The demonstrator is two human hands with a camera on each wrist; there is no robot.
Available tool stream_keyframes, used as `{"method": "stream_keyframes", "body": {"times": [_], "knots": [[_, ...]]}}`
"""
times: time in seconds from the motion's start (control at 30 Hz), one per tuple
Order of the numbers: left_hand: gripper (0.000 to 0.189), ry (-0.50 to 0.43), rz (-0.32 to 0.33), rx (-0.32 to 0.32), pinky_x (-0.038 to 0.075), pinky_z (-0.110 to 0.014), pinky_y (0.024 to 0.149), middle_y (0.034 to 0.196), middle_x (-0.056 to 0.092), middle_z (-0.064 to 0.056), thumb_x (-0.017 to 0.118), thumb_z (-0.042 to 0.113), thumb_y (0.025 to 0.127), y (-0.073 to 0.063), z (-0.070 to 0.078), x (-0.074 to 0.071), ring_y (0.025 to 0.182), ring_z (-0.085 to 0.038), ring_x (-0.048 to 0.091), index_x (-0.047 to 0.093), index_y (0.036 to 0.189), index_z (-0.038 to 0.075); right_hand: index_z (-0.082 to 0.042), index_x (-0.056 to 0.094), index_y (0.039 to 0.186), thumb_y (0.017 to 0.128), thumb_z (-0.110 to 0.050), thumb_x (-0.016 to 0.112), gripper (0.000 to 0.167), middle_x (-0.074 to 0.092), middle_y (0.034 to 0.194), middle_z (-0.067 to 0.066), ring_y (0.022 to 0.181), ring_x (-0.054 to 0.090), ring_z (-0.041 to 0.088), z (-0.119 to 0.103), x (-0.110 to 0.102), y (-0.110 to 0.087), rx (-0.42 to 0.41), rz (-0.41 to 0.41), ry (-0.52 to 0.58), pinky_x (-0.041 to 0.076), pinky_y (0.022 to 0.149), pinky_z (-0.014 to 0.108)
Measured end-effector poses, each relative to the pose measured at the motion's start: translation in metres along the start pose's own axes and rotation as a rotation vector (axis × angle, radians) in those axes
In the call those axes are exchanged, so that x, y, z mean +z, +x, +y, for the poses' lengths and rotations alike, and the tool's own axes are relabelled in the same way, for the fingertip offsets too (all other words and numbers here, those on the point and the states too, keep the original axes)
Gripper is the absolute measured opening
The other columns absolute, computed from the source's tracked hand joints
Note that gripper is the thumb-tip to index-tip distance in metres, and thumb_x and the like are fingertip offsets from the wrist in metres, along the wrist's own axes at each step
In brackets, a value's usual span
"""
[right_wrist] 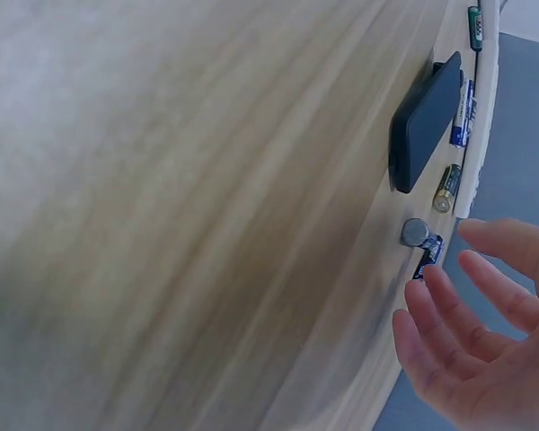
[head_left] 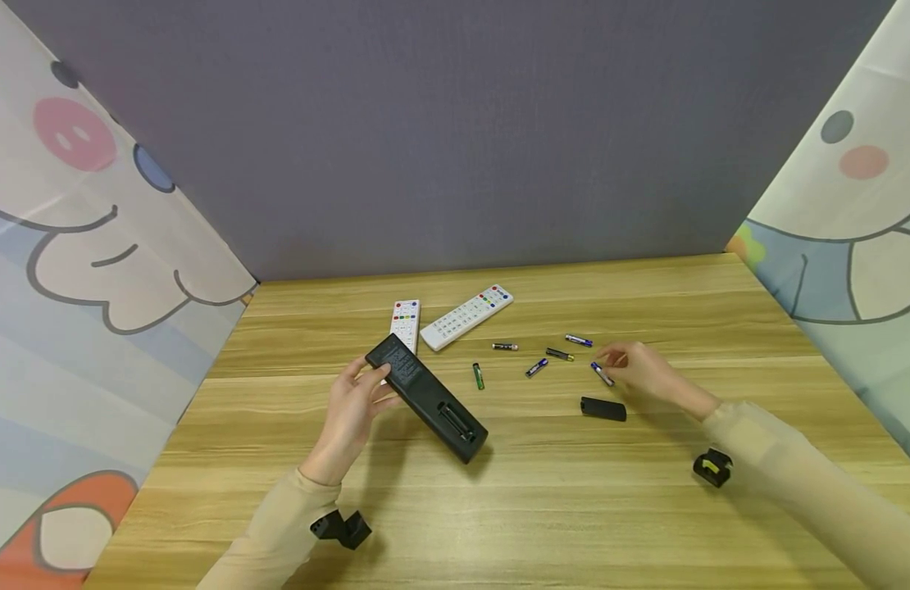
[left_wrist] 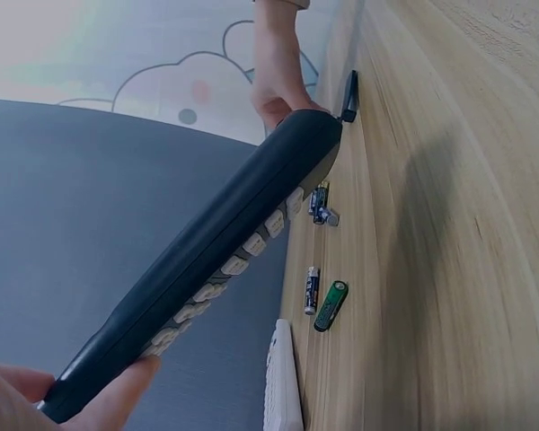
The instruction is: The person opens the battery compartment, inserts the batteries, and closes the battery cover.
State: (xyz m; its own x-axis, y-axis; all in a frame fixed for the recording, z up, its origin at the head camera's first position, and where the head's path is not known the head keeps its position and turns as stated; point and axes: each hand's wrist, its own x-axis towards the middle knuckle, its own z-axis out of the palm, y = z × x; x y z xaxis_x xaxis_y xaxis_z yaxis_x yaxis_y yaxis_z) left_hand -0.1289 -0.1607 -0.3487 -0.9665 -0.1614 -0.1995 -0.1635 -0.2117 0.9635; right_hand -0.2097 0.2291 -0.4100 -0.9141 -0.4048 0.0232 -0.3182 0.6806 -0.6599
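Black remote (head_left: 427,397), back up, is pinched between the thumb and fingers of the left hand (head_left: 350,412) above the worktop (head_left: 514,508), its bare battery compartment (head_left: 456,422) at the end away from that hand. The right hand (head_left: 642,370), fingers loosely apart and holding nothing, is the nearer to a blue battery (head_left: 602,374) lying just beside its fingertips, left of the palm, long axis slanting from far left to near right.

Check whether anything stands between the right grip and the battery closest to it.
Nothing visible does: the right grip is right beside that battery. The black cover lies nearer the person, outside that short gap.
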Motion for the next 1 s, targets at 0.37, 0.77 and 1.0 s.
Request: {"method": "stream_keyframes", "body": {"times": [0.37,0.77,1.0], "knots": [[0.041,0.015,0.0,-0.018,0.056,-0.03,0.067,0.086,0.064,-0.004,0.046,0.004,0.088,0.001,0.0,0.0,0.071,-0.014,0.064,0.034,0.127,0.0,0.008,0.058,0.104,0.08,-0.002,0.06,0.026,0.058,0.08,0.009,0.073,0.056,0.02,0.0,0.001,0.005,0.055,-0.054,0.04,0.04,0.044,0.021],[0.041,0.019,-0.001,-0.022,0.056,-0.031,0.068,0.082,0.064,-0.002,0.046,0.003,0.088,0.002,-0.001,0.002,0.068,-0.014,0.064,0.034,0.127,-0.001,0.012,0.056,0.105,0.078,0.001,0.061,0.03,0.054,0.07,0.006,0.056,0.042,0.012,-0.002,0.003,0.011,0.072,-0.093,0.033,0.035,0.042,0.018],[0.04,0.005,-0.006,-0.026,0.056,-0.034,0.07,0.087,0.065,-0.005,0.046,0.002,0.088,0.002,-0.003,0.002,0.074,-0.018,0.064,0.035,0.127,-0.001,0.01,0.059,0.1,0.076,0.001,0.062,0.026,0.053,0.069,0.004,0.059,0.042,0.012,-0.004,0.005,0.014,0.083,-0.08,-0.002,0.032,0.045,0.019]]}}
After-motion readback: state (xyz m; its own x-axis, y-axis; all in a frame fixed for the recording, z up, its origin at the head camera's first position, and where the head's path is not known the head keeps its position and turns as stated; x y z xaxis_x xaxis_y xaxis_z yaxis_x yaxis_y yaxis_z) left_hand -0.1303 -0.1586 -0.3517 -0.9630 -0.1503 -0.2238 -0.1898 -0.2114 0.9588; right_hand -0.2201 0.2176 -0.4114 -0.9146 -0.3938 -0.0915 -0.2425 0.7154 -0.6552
